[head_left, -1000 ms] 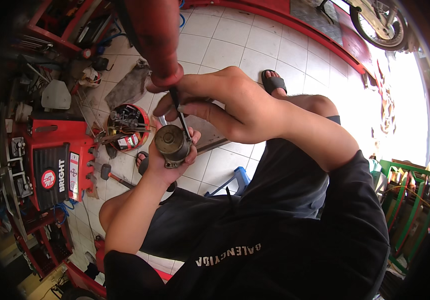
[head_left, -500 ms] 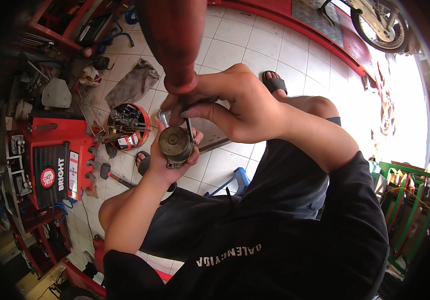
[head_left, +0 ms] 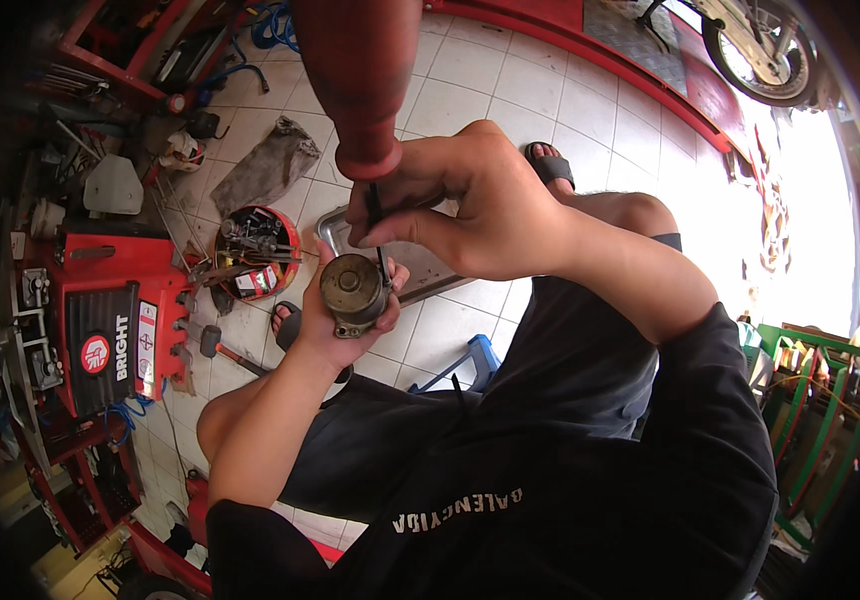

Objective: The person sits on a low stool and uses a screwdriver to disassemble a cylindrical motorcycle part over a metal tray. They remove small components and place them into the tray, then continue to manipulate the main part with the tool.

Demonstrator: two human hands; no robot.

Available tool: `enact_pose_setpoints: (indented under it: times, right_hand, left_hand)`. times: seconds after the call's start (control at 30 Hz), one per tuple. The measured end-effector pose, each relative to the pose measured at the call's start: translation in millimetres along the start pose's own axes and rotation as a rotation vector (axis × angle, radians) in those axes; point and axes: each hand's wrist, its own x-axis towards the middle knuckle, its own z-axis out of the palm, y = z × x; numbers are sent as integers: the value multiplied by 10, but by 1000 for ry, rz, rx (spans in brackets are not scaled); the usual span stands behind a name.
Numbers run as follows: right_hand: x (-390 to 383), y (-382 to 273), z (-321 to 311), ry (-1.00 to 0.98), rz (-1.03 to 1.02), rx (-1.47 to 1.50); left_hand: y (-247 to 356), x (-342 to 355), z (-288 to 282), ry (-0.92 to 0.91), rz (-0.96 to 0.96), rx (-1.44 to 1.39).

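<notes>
A round, dull brass-coloured metal motor [head_left: 352,284] rests in my left hand [head_left: 322,338], whose fingers curl round its far side. Its capped end faces up, and a small lug sticks out at the near edge. Above it, my right hand [head_left: 480,205] pinches the dark shaft of a screwdriver between thumb and fingers. The screwdriver's big red handle [head_left: 362,80] rises toward the top of the view. Its thin shaft runs down along the motor's right side; where the tip ends, I cannot make out.
Under my hands a metal tray [head_left: 430,262] lies on the tiled floor. Left of it stand a red-rimmed tub of parts [head_left: 260,250], a grey rag [head_left: 265,168], a hammer [head_left: 212,342] and a red machine [head_left: 110,330]. A blue stool [head_left: 480,362] is near my legs.
The screwdriver handle and my right fingers have shifted slightly to the right, uncovering more of the tray. My left hand with the motor has barely moved.
</notes>
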Motion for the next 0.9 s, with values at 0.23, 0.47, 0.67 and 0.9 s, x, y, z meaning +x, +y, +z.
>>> enact_pose_setpoints:
  times: [0.23,0.47,0.67,0.9]
  right_hand:
    - [8,-142,-24,-36,0,-161]
    - [15,-32,-84,-55,45,31]
    - [6,-141,-60,-46,47,-141]
    - [12,-14,-9,-23,-17,30]
  left_hand:
    - [-19,1,81,-5,20,39]
    - [1,-6,39,4,0,-75]
    - [-32,12,40,-33,-5,-22]
    - [-19,-19,57,-14,-19,-95]
